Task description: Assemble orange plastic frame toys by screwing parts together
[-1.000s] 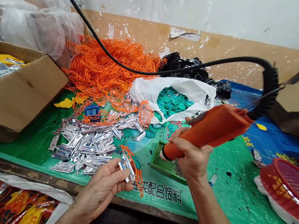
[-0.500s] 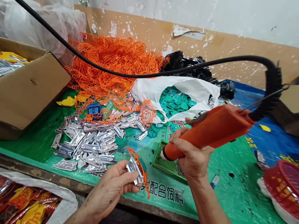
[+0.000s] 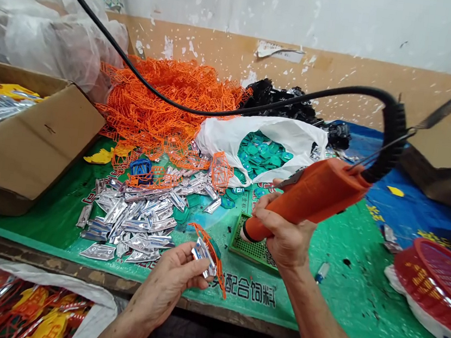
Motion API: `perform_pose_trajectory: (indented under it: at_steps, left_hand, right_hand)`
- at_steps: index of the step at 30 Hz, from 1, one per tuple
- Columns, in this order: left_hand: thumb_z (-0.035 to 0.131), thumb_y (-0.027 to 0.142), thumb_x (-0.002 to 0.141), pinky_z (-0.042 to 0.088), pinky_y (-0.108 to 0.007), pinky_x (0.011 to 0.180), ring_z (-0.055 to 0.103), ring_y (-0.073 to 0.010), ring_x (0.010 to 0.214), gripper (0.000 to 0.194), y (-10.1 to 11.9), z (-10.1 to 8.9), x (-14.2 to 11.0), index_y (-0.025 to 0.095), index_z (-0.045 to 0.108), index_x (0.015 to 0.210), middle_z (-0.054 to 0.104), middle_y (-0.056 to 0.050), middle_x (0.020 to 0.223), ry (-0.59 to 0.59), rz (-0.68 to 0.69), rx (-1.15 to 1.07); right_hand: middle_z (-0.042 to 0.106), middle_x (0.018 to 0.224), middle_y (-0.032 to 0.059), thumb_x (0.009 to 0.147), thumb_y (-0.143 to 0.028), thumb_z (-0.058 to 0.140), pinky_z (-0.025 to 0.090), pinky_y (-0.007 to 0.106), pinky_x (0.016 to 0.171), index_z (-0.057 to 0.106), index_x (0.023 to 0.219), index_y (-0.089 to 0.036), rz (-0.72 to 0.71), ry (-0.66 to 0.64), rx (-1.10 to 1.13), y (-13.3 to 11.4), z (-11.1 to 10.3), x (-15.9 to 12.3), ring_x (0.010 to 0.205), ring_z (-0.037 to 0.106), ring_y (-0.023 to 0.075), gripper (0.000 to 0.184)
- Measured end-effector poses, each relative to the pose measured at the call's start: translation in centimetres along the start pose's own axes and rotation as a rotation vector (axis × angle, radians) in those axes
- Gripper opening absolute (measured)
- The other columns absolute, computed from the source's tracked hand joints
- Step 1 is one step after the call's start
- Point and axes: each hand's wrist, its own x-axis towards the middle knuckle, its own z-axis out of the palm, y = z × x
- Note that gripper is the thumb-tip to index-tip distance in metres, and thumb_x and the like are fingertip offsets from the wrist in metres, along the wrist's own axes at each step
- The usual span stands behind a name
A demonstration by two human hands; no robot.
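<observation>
My left hand (image 3: 180, 273) pinches a small assembly near the table's front edge: a shiny silver plate (image 3: 203, 257) lies against an orange plastic frame (image 3: 217, 261), with a bit of green between. Wrapped round an orange electric screwdriver (image 3: 299, 200), my right hand (image 3: 289, 234) holds it tilted, nose down and to the left. The nose hovers over a green perforated tray (image 3: 254, 252), whose contents are partly hidden by the tool and hand. From the tool's rear a black cable (image 3: 199, 112) arches leftward. Left of the tray lies a heap of silver plates (image 3: 133, 218).
Behind are an orange frame pile (image 3: 177, 92), a white bag (image 3: 222, 130) of green pieces and black parts (image 3: 278, 101). A cardboard box (image 3: 26, 150) stands left, a red basket (image 3: 432, 293) right. A sack (image 3: 97, 307) of assembled pieces sits below the front edge.
The screwdriver and my right hand have shifted slightly left, and the cable's left end hangs differently. My left hand keeps the assembly in nearly the same place.
</observation>
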Motion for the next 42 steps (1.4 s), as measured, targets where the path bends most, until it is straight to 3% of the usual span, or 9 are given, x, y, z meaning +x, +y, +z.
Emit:
perform_pose_trajectory:
  at_steps: [7,13,19,24,27,33,42]
  left_hand:
    - [0.084,0.038,0.058,0.050,-0.018,0.055,0.058,-0.0097,0.064,0.038,0.0,0.3,0.1,0.013,0.066,0.081,0.066,-0.002,0.077,0.043,-0.004,-0.005]
    - [0.075,0.046,0.065,0.049,-0.017,0.050,0.060,-0.0097,0.057,0.038,-0.1,0.1,0.2,0.013,0.063,0.080,0.067,-0.002,0.073,0.012,0.034,0.127]
    - [0.061,0.045,0.072,0.041,-0.016,0.037,0.057,-0.0101,0.043,0.031,0.0,0.8,0.5,0.015,0.055,0.073,0.065,-0.002,0.056,0.077,0.065,0.305]
    - [0.056,0.042,0.072,0.040,-0.016,0.035,0.053,-0.0093,0.038,0.026,0.0,1.8,0.9,0.017,0.054,0.072,0.062,0.000,0.051,0.081,0.084,0.312]
    - [0.056,0.041,0.072,0.040,-0.016,0.035,0.053,-0.0094,0.037,0.023,-0.1,2.2,0.9,0.018,0.052,0.070,0.062,0.001,0.049,0.090,0.099,0.315]
    - [0.052,0.032,0.073,0.040,-0.017,0.035,0.054,-0.0104,0.038,0.014,-0.4,2.4,1.0,0.018,0.052,0.070,0.060,0.003,0.048,0.096,0.100,0.357]
    - [0.050,0.027,0.075,0.038,-0.017,0.035,0.053,-0.0108,0.039,0.009,-0.7,2.6,1.2,0.019,0.054,0.072,0.059,0.004,0.049,0.109,0.101,0.390]
  right_hand:
    - [0.061,0.063,-0.0025,0.061,-0.012,0.071,0.046,0.030,0.058,0.063,0.057,-0.018,-0.030,-0.008,-0.048,0.1,0.2,-0.3,0.057,0.055,0.0122,0.011]
    - [0.061,0.063,-0.0023,0.060,-0.014,0.072,0.045,0.031,0.058,0.062,0.060,-0.018,-0.029,0.027,-0.061,0.0,0.4,-0.1,0.057,0.055,0.0126,0.010]
    - [0.061,0.062,-0.0031,0.057,-0.012,0.073,0.046,0.032,0.058,0.064,0.076,-0.020,-0.038,0.080,0.086,-3.1,0.2,0.6,0.055,0.056,0.0141,0.022]
    - [0.061,0.064,-0.0019,0.065,-0.009,0.063,0.048,0.034,0.064,0.064,0.085,-0.023,-0.049,-0.059,0.186,-7.0,0.1,-0.2,0.059,0.057,0.0153,0.025]
    - [0.062,0.068,-0.0016,0.067,-0.009,0.062,0.050,0.033,0.067,0.063,0.091,-0.023,-0.010,-0.153,0.231,-8.0,0.5,-1.6,0.063,0.058,0.0145,0.028]
    - [0.062,0.071,-0.0016,0.069,-0.008,0.061,0.051,0.032,0.067,0.063,0.107,-0.025,0.026,-0.212,0.252,-7.7,1.5,-3.5,0.065,0.058,0.0136,0.042]
    - [0.061,0.068,-0.0026,0.066,-0.007,0.062,0.050,0.031,0.064,0.062,0.104,-0.026,0.057,-0.208,0.225,-7.5,1.7,-3.5,0.063,0.057,0.0133,0.043]
